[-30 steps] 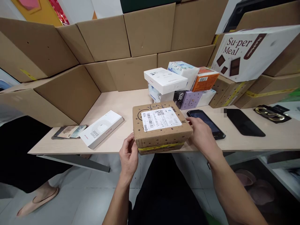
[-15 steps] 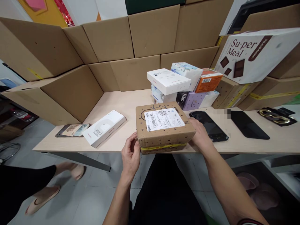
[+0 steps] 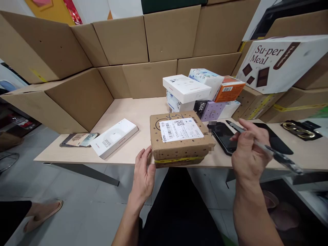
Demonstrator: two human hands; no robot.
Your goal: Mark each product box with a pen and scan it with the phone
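Observation:
A brown cardboard parcel with a printed white label and yellow tape sits at the table's front edge. Against its lower left corner rests my left hand, fingers stretched out and thumb apart. To the right of the parcel, my right hand is raised above the table, closed around a slim pen with dark ends and a clear middle. A black phone lies behind that hand, partly covered by it. A dark flat slab also lies partly behind the hand.
Left on the table are a white power bank box and banknotes. Several small boxes are stacked behind the parcel. Large cartons wall the back. Gold-coloured scissors lie far right. Another person's foot shows lower left.
My right hand has left the parcel's right side and moved right and up, now holding a pen. My left hand's fingers have straightened at the parcel's side. The other person has shifted left.

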